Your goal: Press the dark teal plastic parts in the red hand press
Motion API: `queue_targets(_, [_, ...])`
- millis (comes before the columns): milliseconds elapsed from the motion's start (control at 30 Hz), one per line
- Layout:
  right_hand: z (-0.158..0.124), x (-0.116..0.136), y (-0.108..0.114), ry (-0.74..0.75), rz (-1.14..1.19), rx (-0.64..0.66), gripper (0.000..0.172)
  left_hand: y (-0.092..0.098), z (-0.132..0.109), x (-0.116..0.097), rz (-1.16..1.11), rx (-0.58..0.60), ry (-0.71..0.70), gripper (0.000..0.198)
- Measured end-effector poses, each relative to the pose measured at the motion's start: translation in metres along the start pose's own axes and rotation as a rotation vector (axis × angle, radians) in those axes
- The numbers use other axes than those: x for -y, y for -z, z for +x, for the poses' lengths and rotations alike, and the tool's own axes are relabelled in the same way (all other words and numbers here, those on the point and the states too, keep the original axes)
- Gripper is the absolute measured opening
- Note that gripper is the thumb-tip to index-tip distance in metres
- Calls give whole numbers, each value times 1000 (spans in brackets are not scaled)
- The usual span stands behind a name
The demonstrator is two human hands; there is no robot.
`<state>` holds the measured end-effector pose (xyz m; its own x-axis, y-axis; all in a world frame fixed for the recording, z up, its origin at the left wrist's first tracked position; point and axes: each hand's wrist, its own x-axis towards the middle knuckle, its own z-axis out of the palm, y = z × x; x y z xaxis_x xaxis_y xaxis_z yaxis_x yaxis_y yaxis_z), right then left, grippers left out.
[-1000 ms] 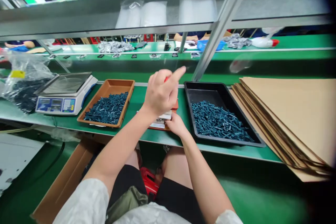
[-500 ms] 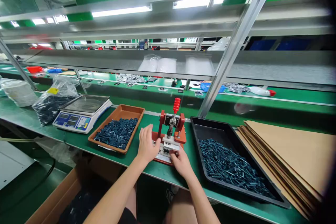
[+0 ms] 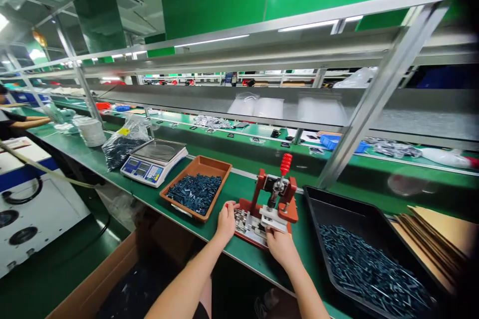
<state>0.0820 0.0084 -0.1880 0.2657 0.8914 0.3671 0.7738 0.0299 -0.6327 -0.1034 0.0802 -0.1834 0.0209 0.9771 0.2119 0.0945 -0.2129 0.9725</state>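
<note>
While half curled at the rail end [image 3: 242,220] of the hand press [image 3: 273,204], perhaps for steadying, left hand [image 3: 225,222] with hold indiscernible. Right hand [image 3: 280,245]: bent at front of the metal block [image 3: 275,218], fingertips hidden, grip unclear. Hand press: upright on green table [image 3: 242,187], red handle [image 3: 286,163] raised. Brown tray [image 3: 212,163] of dark pieces [image 3: 196,194] to the left, black tray [image 3: 337,204] of similar pieces [image 3: 370,264] to the right, presumably for easy reach. Beyond brown tray: scale [image 3: 153,162], then clear bag [image 3: 129,142], dark contents indistinct. Far right: cardboard sheets [image 3: 445,234], cut off by shadowed edge.
</note>
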Motion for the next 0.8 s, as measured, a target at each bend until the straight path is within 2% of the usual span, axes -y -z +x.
queue_targets(67, [0,1,2,38,-20,-37,36,3,-9,-1,-9,-14,-8,42])
queue_targets(133, [-2,0,9,68,-45,-96,38,11,-26,-5,50,-49,-29,49])
queue_targets(233, [-16,-1,24,-20,-138,-113,35,31,-73,-10,129,-91,-127,58])
queue_targets(300, [-37,3,30,-106,-190,-130,33,44,-114,-8,67,-13,-121,55])
queue_targets(333, [-52,8,29,-110,-177,-152,31,48,-134,-6,-6,64,-57,56])
queue_targets(400, [-88,27,16,-17,-50,-148,27,55,-171,2,-215,206,189,69])
queue_targets(433, [-109,40,6,66,54,-88,25,57,-185,6,-326,237,336,77])
queue_targets(500, [-146,69,-18,177,227,138,23,62,-205,14,-478,204,567,83])
queue_targets(567, [-172,90,-36,189,302,292,24,72,-211,19,-489,135,675,79])
queue_targets(600, [-178,95,-40,182,322,336,26,81,-211,21,-421,121,686,78])
queue_targets(667, [-178,91,-32,165,345,349,31,107,-203,22,-202,108,657,78])
queue_targets(733, [-163,77,-14,113,300,252,36,145,-191,22,17,63,587,74])
queue_targets(800, [-138,63,-1,23,196,82,36,188,-181,20,161,-25,503,62])
